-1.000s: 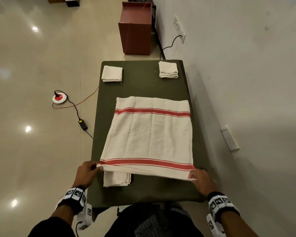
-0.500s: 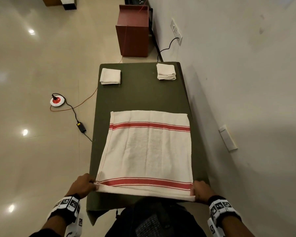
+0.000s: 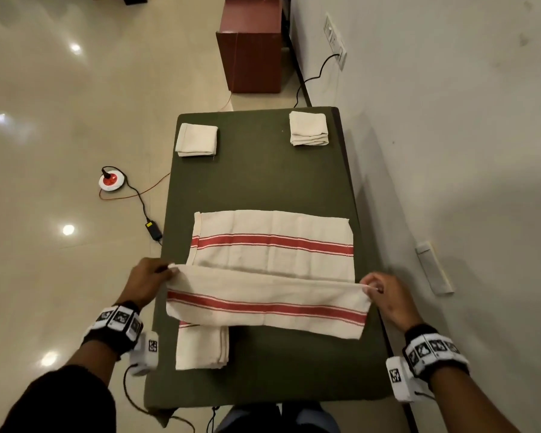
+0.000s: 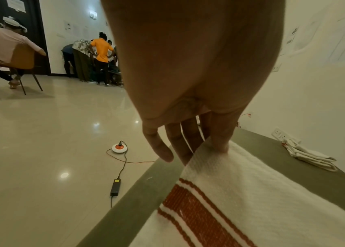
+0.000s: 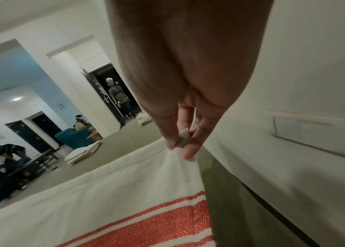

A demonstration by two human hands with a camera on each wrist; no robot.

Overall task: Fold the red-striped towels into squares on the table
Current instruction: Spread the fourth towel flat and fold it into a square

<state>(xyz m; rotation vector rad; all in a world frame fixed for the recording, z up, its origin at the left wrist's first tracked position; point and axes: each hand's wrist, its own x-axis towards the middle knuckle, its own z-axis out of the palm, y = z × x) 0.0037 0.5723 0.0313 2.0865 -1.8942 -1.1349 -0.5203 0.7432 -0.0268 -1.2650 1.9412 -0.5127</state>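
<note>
Item: red-striped towel (image 3: 272, 260), part-folded, on green table (image 3: 263, 182).

We pinched its near corners, left hand (image 3: 149, 281) and right hand (image 3: 388, 296) each gripping one, the lifted edge held above the table's middle. A folded towel (image 3: 202, 346) lay at the near-left edge; two folded towels (image 3: 196, 140) (image 3: 308, 128) occupied the far corners, bare cloth between.

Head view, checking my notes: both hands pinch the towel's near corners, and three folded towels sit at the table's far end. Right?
Not quite. The head view shows two folded towels at the far end, the far-left towel and far-right towel; the third lies near. The left hand and right hand do pinch the striped towel.
</note>
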